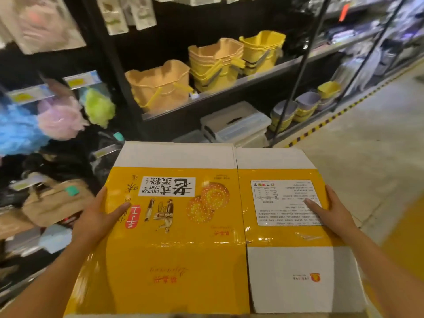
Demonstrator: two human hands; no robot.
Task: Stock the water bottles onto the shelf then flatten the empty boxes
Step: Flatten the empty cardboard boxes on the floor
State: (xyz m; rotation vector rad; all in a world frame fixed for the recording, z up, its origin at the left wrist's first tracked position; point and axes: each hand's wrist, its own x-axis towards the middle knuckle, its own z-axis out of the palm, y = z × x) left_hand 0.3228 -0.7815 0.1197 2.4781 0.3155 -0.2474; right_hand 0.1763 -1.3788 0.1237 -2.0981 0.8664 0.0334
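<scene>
Flat box between left hand, right hand

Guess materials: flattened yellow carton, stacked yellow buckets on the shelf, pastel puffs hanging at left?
The flattened carton looks like cardboard with a glossy printed face: creased fold lines, white flaps, glare streaks. The stacked yellow buckets are likely moulded plastic, smooth and fairly matte: uniform colour, thin nested walls. The pastel puffs are probably gathered mesh, maybe nylon; they are blurred, so unsure.
</scene>
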